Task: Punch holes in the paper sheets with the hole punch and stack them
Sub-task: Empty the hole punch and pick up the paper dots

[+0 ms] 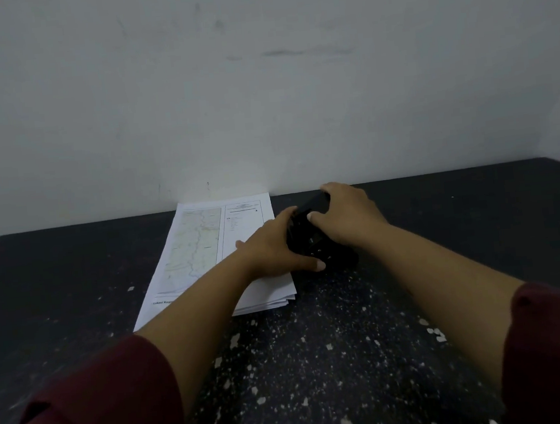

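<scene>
Near the middle of the frame, on the dark speckled table [320, 361], the black hole punch [319, 239] sits at the right edge of the paper stack [207, 249], its long side running from lower right up to the far left. The left hand [272, 250] and the right hand [347, 215] both curl their fingers around it. The paper stack's long side runs away toward the white wall [258, 77].
</scene>
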